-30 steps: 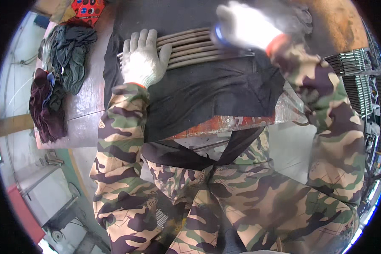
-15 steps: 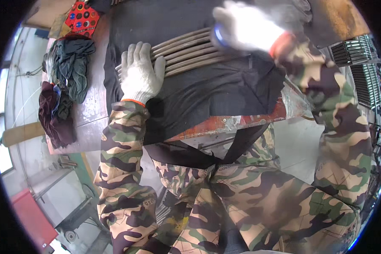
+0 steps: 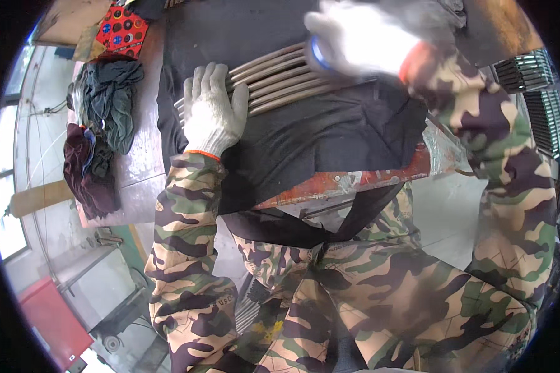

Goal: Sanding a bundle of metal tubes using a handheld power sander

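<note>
Rods (image 3: 274, 79): several, slim and dull metal, side by side in a flat row; they lie on the cloth, slanting from left and near to right and far.
Left hand (image 3: 213, 112): white glove, orange cuff; laid palm down over the left part of the rods, whose tips poke out left of it.
Left grip: open, fingers reaching to the far side, thumb spread to the right; not wrapped round any rod.
Right hand (image 3: 364, 40): white glove, blurred, over the right part of the rods.
Right grip: cannot tell; blur hides the fingers.
Blue edge (image 3: 319, 55): curved, at the left side of the right hand, over the rods; the rest of that thing is hidden.
Cloth (image 3: 330, 137): black, creased, draped over the bench (image 3: 132, 177) and its near edge.
Left of cloth: grey-green rag (image 3: 113, 102), with a maroon rag (image 3: 88, 177) nearer; red sheet (image 3: 124, 28) with round marks, farther off.
Far right: brown board (image 3: 501, 25), worn.
Right side: rack (image 3: 544, 121) of dark bars.
</note>
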The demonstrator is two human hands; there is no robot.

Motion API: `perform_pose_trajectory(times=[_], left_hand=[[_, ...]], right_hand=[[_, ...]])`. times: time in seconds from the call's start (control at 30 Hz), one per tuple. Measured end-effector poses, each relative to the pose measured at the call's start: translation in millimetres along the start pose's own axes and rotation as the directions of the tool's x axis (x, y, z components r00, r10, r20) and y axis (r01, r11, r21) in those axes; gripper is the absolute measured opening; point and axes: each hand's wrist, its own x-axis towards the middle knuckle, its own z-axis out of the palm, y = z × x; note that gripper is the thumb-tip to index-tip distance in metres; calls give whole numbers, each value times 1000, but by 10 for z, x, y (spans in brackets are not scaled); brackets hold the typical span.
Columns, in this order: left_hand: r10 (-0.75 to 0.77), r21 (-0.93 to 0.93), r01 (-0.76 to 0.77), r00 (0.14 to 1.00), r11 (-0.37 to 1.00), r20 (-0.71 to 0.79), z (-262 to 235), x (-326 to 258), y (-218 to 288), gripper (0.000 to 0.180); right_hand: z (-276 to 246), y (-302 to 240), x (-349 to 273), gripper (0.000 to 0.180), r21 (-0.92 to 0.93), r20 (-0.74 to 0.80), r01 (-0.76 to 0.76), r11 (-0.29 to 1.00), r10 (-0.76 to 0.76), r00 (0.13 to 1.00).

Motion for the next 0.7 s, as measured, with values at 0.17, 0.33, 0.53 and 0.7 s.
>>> perform_pose_trajectory(times=[0.17,0.33,0.53,0.7], left_hand=[[-94,-139,101,994,985,58,94,299,49,58],[-82,4,82,988,997,129,-72,258,-4,56],[-61,-71,75,981,995,184,91,42,232,58],[-35,-7,36,996,999,81,-21,221,92,53]], right_hand=[[2,336,148,22,-66,-20,-120,991,119,993],[-9,-14,-30,23,-40,-63,19,999,-21,998],[77,70,80,23,-64,87,-187,980,192,978],[-253,-106,150,25,-18,140,-113,993,115,984]])
